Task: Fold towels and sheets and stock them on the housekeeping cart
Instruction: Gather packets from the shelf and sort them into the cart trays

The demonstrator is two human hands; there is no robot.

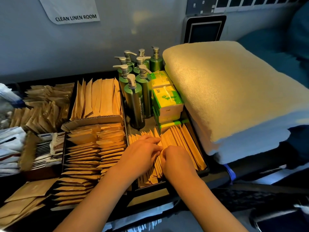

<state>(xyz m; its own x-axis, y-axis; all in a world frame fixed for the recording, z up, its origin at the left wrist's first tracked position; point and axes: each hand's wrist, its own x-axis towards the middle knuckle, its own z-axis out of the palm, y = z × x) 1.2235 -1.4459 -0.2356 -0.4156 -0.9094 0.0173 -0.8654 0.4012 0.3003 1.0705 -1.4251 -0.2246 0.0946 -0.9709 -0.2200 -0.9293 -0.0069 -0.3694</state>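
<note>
While a folded towel lies on the cart's right side beside green pump bottles, the left hand and right hand meet, fingers curled into upright brown paper packets in the tray

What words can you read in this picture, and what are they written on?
"CLEAN LINEN ROOM": on the white sign on the wall.
"PETERTHOMASROTH": down the side of the front green pump bottle.
Smaller print beside that brand name: too small to read.
Green and white tissue packs: print too blurred to read.
White packets at the left: nothing readable.
</note>
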